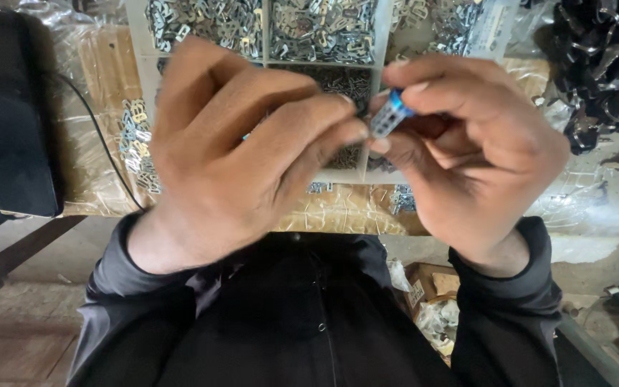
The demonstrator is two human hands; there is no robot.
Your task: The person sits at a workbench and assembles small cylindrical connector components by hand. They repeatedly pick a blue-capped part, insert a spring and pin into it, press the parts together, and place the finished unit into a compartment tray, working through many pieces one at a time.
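My two hands are raised close to the camera, above a white divided tray [137, 50] filled with small metal pieces. My right hand [467, 150] pinches a small silver and blue metal part [390, 116] between thumb and forefinger. My left hand [238, 143] is curled beside it, its fingertips meeting the part from the left. Whether the left fingers hold anything of their own is hidden. Dark sleeves cover both wrists.
Loose metal clips [136, 143] lie on the plastic-covered bench left of the tray. A black case [8, 115] sits at far left with a thin cable beside it. A heap of black parts [603, 64] fills the upper right. A cardboard box [431, 294] stands on the floor below.
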